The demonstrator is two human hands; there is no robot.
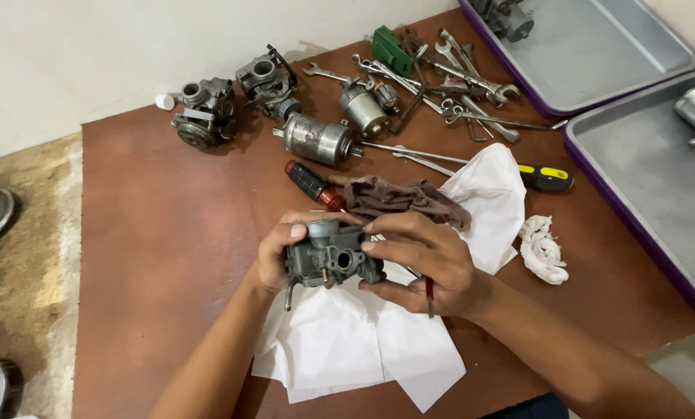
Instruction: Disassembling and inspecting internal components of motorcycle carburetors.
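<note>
Left hand: the left hand (274, 256) is closed around the left end of a small grey cast-metal carburettor body (328, 260), thumb resting on its top rim.
Right hand: the right hand (429, 264) grips the carburettor's right side with fingers curled over the front; a thin red-handled metal tool (429, 293) is tucked under its palm, tip pointing down.
Carburettor: held just above the table between both hands, at about 6 o'clock of the work surface, its round ports facing the camera.
Step in hand: by the look of it, the part is being turned over and inspected while gripped from both ends.
Next move calls for: probably one hand steadying the body so the other can bring the thin tool to bear.
White paper sheets (363, 341): spread under the hands, running toward 3 o'clock.
Brown rag (402, 198): crumpled just beyond the hands, at 12 o'clock.
White wadded cloth (541, 248): at 3 o'clock.
Red-and-black screwdriver handle (312, 185): beside the rag, at 11 o'clock.
Silver cylindrical starter motor (316, 140): farther out at 12 o'clock.
Two more grey carburettors (204, 112): far at 11 o'clock.
Pile of steel spanners (448, 74): far at 1 o'clock.
Grey trays with purple rims (642, 147): at 2 o'clock.
Brown table (161, 256): carries all of it.
</note>
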